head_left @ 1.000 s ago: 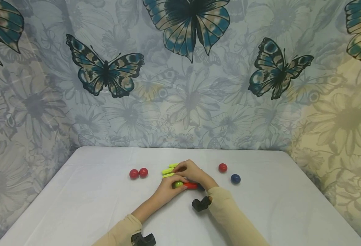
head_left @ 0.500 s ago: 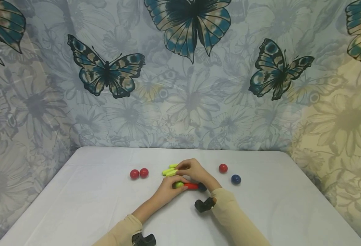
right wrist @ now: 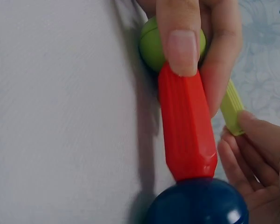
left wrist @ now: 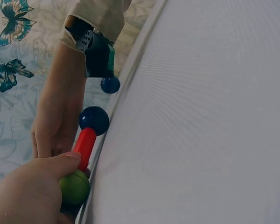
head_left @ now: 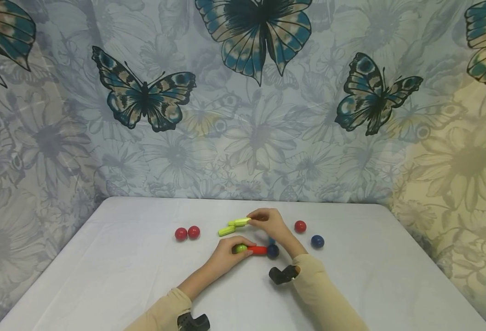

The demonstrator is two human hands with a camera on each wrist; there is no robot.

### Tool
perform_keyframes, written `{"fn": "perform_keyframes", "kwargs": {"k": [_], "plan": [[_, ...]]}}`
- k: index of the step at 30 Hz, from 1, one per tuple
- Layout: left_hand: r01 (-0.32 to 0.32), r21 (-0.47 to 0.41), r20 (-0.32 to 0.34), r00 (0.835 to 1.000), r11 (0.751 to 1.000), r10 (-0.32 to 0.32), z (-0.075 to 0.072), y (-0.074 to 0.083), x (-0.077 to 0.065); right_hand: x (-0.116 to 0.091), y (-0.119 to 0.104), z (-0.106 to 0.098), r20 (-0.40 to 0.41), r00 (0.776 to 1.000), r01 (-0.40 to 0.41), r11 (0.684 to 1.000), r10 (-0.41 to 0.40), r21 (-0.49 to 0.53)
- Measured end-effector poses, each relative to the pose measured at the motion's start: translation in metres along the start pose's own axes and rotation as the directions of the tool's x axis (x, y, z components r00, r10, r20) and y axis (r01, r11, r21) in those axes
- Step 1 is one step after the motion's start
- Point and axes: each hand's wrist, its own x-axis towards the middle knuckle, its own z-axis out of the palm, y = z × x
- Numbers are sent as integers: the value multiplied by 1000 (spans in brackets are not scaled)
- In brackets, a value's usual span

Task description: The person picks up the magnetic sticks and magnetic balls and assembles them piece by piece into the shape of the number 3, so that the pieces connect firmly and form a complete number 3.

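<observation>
Rod-and-ball work on a white table, read clockwise from the person's seat, twelve at the far edge. Right hand: thumb and fingertips pinched on one end of a lime rod, the other end free and pointing toward nine. A second lime rod lies near it at eight; a third shows partly behind the held one, and contact between them cannot be told from where I stand. Left hand: curled around a green ball, thumb pressing where it meets the red rod. The red rod's opposite end meets a navy ball at three.

Step in hand, as I judge it: parting one rod from its neighbours. Good practice is a light end pinch, which leaves the far tip free, and a clear lift before any sideways swing, lest the neighbours be dragged along. The left grip should stay firm over the joint, without bending it. The right forearm should pass high over the navy ball; the loose blue ball, at two from it, would probably roll if nudged.
</observation>
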Motion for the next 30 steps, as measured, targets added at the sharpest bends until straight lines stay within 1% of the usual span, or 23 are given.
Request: {"fn": "perform_keyframes", "kwargs": {"k": [3,6,9,13,19,21,25,30], "plan": [[-7,-7,-2,1000,1000,7,0,-1,0,0,3,-1,-69,995,-64,998,66,25],[-6,-14,-4,1000,1000,6,0,-1,0,0,6,-1,-136,982,-125,991,129,42],[-3,-18,-7,1000,1000,3,0,-1,0,-1,10,-3,-195,968,-154,987,161,50],[0,-12,-8,1000,1000,0,0,-1,0,-4,13,-6,-256,950,-174,984,181,49],[6,-7,-3,1000,1000,-6,0,0,1,-7,21,-8,-314,925,-222,975,216,18],[11,-10,0,1000,1000,-11,0,1,1,-7,23,-8,-331,919,-230,973,216,-2],[15,-4,2,1000,1000,-15,0,1,1,-9,26,-7,-354,911,-233,972,210,-24],[18,7,-1,1000,1000,-18,0,1,0,-9,26,-7,-350,911,-241,970,220,-18]]}}
